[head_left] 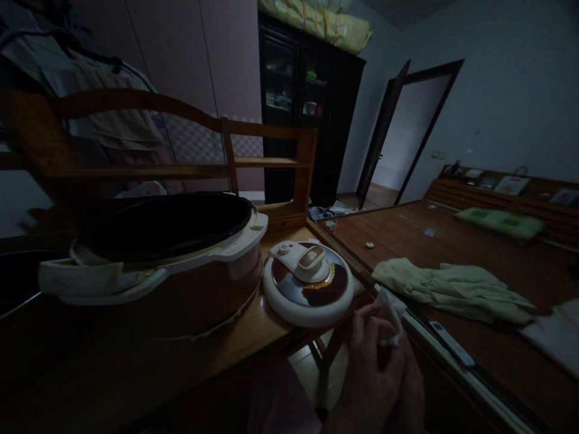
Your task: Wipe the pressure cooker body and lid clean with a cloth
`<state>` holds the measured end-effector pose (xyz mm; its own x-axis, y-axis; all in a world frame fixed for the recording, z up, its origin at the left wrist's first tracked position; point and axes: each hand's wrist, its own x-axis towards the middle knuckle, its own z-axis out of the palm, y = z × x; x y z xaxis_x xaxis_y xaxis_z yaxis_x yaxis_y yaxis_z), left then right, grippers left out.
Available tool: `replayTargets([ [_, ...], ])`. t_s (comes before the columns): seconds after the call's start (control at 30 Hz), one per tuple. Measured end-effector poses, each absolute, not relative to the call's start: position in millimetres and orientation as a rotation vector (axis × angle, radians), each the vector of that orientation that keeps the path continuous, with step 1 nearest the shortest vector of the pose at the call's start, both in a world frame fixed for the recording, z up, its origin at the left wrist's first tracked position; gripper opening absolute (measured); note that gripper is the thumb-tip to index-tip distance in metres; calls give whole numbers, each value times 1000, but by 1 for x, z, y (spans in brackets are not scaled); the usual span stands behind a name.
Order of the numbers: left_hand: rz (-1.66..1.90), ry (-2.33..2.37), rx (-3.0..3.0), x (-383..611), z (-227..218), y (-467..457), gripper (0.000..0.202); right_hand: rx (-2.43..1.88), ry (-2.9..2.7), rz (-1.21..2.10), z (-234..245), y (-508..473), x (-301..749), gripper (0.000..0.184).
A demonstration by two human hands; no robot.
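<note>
Both of my hands are together low in the picture, in front of the table's near corner. My left hand (368, 367) is curled over my right hand (411, 386), and a crumpled white cloth (389, 313) sticks up from between their fingers. Just beyond them a round white and dark red cooker lid (308, 283) lies flat on the wooden table (235, 337). To its left stands the open cooker (163, 265) with a dark inner pot.
A wooden chair back (181, 138) rises behind the cooker. To the right is a wooden bed platform (488, 271) with pale green clothes (452, 289) and a remote (450, 340). A black cabinet (307, 108) and an open door (384, 126) stand behind.
</note>
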<state>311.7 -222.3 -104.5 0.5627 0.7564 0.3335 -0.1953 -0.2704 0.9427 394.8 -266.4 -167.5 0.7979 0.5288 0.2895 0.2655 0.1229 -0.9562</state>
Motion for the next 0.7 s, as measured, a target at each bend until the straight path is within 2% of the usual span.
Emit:
replayTargets([
  [0.13, 1169, 623, 1701, 287, -116, -214, 20, -1572, -648, 94, -160, -258, 392, 61],
  [0.23, 1391, 817, 1663, 252, -124, -192, 18, -1482, -652, 193, -168, -237, 380, 59],
  [0.37, 1516, 1054, 1654, 199, -132, -148, 20, -1510, -794, 347, -193, -207, 358, 64],
  [0.47, 1387, 1172, 1590, 172, -137, -119, 27, -1578, -856, 259, -208, -195, 343, 66],
  [0.6, 1086, 1096, 1469, 164, -145, -99, 55, -1665, -1013, 63, -223, -194, 326, 62],
  [0.7, 964, 1028, 1349, 168, -148, -95, 60, -1694, -1285, -117, -231, -197, 317, 62],
])
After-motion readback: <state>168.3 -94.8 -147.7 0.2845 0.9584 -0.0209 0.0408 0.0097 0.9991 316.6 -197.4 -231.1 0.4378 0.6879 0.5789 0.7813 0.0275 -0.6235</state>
